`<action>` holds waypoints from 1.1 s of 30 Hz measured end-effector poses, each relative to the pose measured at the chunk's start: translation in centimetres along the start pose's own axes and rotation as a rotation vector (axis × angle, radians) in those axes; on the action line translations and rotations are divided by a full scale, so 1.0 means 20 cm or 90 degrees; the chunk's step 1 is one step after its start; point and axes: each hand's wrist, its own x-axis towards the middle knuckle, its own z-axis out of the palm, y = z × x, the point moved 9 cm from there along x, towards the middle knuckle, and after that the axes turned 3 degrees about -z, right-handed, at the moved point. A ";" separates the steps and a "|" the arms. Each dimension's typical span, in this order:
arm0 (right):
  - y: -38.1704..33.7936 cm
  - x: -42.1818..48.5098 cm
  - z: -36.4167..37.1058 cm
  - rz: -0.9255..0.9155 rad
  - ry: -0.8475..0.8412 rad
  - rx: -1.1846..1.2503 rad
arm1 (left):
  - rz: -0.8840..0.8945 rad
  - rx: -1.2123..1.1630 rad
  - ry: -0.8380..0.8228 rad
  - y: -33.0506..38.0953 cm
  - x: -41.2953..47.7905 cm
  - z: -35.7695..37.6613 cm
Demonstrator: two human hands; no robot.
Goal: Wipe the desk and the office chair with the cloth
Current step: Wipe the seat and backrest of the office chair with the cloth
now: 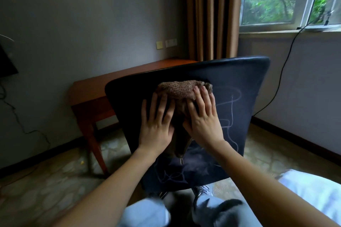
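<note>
We find the work on the chair [245,83], whose dark back fills the middle of the frame and turns its rear side toward us. The cloth [180,89], brown and fuzzy, lies bunched against the upper part of that back, and a tail of it hangs down between the two wrists. The left hand [156,125] lies flat with its fingers spread, the grip wide, with the fingertips at the lower edge of the cloth. The right hand [204,121] sits just beside it, equally flat and wide in its grip, its straight fingers pressing the cloth against the chair. Neither hand curls round anything.

We judge the chair to be in mid-wipe. Pale scribbled lines [228,110] run over the fabric to the right of the hands, and more show lower down near the bottom edge, so those parts look not yet cleaned. The strip to the left of the hands shows no such marks, though the light is dim there and we cannot say whether it has been wiped. The seat is hidden from us behind the chair's back.

The counter [88,90], of reddish wood, stands behind the chair at centre left. Its top looks bare from here, but we cannot tell whether it has been wiped. What is left, as we read it, is the marked right and lower parts of the chair, the rest of the chair, and perhaps the counter
</note>
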 end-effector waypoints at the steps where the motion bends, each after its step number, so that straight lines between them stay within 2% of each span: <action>1: 0.00 0.00 0.01 0.003 0.001 0.001 | 0.002 0.001 0.005 0.00 0.00 0.01; 11: -0.06 -0.15 0.19 0.031 -0.029 0.004 | -0.012 -0.029 -0.004 0.00 -0.19 0.18; 16: -0.12 -0.22 0.26 0.021 -0.023 0.009 | -0.038 -0.048 -0.011 -0.01 -0.29 0.26; 22: -0.17 -0.34 0.35 -0.025 -0.065 -0.008 | -0.067 -0.059 -0.026 -0.02 -0.43 0.35; 33: -0.23 -0.70 0.54 -0.041 -0.145 -0.079 | -0.102 -0.121 -0.210 0.06 -0.72 0.53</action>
